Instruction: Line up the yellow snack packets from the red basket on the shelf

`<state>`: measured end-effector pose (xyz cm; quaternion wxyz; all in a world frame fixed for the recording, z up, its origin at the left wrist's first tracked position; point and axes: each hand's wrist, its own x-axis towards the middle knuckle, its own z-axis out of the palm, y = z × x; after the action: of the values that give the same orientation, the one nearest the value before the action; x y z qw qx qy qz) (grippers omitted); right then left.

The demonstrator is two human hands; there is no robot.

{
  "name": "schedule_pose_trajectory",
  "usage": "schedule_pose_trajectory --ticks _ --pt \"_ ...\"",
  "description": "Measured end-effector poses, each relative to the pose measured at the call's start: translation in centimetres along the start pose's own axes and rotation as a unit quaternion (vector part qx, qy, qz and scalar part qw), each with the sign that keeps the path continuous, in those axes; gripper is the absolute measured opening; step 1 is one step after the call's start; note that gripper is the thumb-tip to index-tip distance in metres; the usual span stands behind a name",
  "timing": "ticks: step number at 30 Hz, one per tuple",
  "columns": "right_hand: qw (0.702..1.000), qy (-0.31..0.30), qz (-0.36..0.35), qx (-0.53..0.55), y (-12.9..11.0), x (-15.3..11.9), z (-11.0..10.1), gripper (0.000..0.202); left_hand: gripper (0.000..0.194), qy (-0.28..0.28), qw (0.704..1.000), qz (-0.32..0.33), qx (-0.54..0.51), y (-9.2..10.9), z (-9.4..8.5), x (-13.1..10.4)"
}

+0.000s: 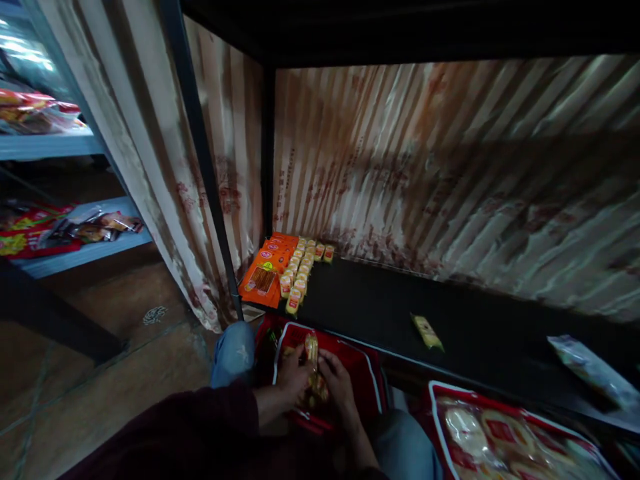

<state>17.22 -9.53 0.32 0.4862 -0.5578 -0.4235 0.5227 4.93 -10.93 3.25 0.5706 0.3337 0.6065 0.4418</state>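
Over a red basket point(353, 360) with a white rim, my left hand point(294, 379) and my right hand point(340, 381) meet around a small yellow packet point(311, 347). The left fingers are wrapped on its left side; the right fingertips touch its right side. More yellow packets point(316, 399) lie in the basket beneath my hands. Rows of yellow packets point(300, 267) stand on the black shelf point(370, 293), beside flat orange bags point(267, 267) at its left end.
A single yellow packet point(427, 333) lies mid-shelf, with a clear plastic package point(595, 367) farther right. Another red basket point(500, 433) holds wrapped food. A dark post point(200, 147) and patterned curtain point(400, 160) border the shelf. Blue racks point(50, 145) stand left.
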Motion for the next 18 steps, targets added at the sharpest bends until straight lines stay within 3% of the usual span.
schedule_pose_trajectory --ticks 4,10,18 --pt "1.0 0.014 0.014 0.019 -0.7 0.1 0.3 0.041 0.043 0.005 1.0 0.004 -0.029 1.0 0.3 0.1" --pt "0.999 0.007 0.008 0.03 0.1 0.0 -0.2 0.038 0.019 0.023 0.999 0.001 -0.047 -0.1 1.7 0.9" --pt "0.996 0.078 -0.032 -0.011 0.9 0.3 0.6 0.035 0.015 0.058 0.998 0.003 -0.017 -0.5 2.1 1.8"
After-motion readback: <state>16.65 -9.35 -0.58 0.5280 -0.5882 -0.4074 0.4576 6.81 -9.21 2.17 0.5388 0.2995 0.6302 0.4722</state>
